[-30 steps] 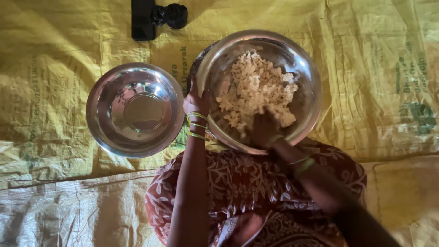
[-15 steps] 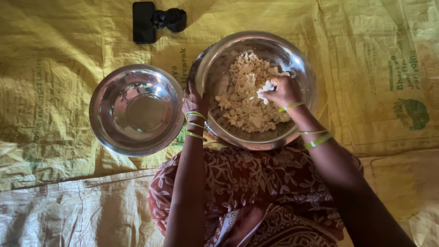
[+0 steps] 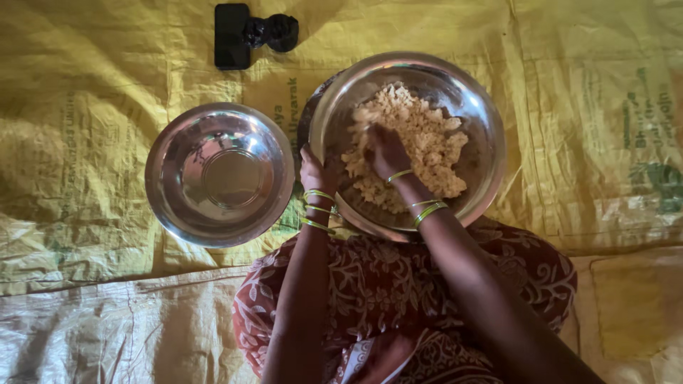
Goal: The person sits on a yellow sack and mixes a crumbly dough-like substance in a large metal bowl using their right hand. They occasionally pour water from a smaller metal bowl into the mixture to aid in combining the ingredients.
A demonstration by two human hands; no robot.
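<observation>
Crumbly pale food (image 3: 420, 142) fills the tilted steel bowl (image 3: 484, 107). Right hand (image 3: 385, 151) lies on it, fingers curled into its left part. Left hand (image 3: 316, 173) grips the bowl's left rim; empty bowl (image 3: 219, 174) sits further left.

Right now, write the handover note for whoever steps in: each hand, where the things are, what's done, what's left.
Left hand: grips the left rim of the filled steel bowl, steadying it.
Right hand: down in the pale crumbly mixture, fingers pressed into it.
Filled bowl sits in front of the lap on the yellow mat. Empty steel bowl stands just left of it, apart from it. A small black object lies farther up the mat.
Done: all the mixture is in one bowl.
Left: mixture looks loose and lumpy; the second bowl holds nothing.
</observation>
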